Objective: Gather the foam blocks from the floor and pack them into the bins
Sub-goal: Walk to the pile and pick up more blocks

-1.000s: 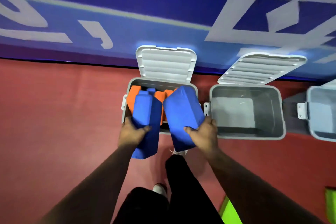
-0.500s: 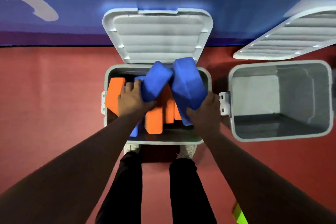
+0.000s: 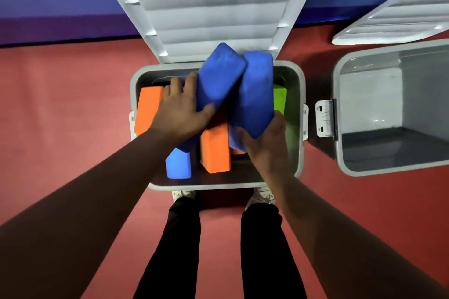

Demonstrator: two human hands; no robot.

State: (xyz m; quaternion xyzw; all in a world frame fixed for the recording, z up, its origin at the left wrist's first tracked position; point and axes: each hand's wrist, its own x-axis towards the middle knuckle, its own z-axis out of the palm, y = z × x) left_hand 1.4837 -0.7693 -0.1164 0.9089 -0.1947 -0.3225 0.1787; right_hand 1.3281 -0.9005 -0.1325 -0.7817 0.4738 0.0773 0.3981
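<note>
Blue foam block [image 3: 220, 75] gripped by left hand [image 3: 181, 109] and second blue block [image 3: 255, 94] gripped at its near end by right hand [image 3: 264, 143] leaned together, touching, above the open grey bin [image 3: 300, 153]. Inside lay two orange blocks [image 3: 148, 109], a lighter blue block [image 3: 178, 165] and a green block [image 3: 279, 99] at the right. Lid [image 3: 213, 7] stood raised at the far side. Another bin [image 3: 340, 128] sat just right on the red floor [image 3: 60, 104].

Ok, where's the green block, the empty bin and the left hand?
green block [image 3: 280, 99], head view, on its top face.
empty bin [image 3: 369, 99], head view, on its bare inner wall.
left hand [image 3: 179, 114], head view, on the back of the hand.
</note>
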